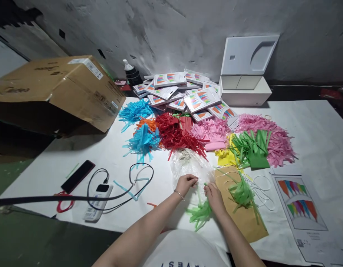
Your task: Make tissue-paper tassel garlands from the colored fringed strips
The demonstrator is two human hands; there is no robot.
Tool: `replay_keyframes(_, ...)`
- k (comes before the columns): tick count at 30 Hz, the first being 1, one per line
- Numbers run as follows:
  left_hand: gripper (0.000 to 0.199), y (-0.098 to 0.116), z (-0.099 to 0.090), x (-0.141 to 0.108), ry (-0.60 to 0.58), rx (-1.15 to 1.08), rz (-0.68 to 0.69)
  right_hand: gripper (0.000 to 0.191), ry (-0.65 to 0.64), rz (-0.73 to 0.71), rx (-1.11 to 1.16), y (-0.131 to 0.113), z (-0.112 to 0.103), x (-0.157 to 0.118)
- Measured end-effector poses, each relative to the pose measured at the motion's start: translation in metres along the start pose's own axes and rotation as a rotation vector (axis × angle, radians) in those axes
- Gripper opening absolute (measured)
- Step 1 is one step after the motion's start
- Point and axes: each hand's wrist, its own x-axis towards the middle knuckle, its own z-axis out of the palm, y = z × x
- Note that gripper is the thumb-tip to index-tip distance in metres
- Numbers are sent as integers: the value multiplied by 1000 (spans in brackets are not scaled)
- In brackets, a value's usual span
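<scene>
My left hand (187, 184), with a bracelet at its wrist, is closed in a pinch over a clear plastic bag (179, 167); what its fingertips hold is too small to make out. Close to its right, my right hand (213, 195) pinches the top of a green tissue paper tassel (200, 214), whose cut strips spread on the white table below. A second green tassel (242, 193) lies right of my right hand on a brown paper sheet (253, 228), beside loose white string (264, 193).
Blue (143, 139), red (177, 135), pink (277, 142) and green fringed tissue (251, 146) lies behind my hands. Flat printed boxes (201, 99) are piled near the wall. Left are a carton (85, 94), phone (78, 176), power bank (98, 202) and black cable (57, 200).
</scene>
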Motion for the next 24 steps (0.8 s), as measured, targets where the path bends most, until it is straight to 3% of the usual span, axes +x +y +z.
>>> replay_keyframes(4,27,-2,1,-5,-33,-229,-71,31,-39,-15,-43,-6,-1,-1)
replay_keyframes(9,27,-4,0,-13,-54,-364,-123,31,-72,-30,-90,-16,-1,-5)
replay_keyframes(24,36,14,2,-35,-143,-348,28,27,-153,-119,-254,-38,-6,-7)
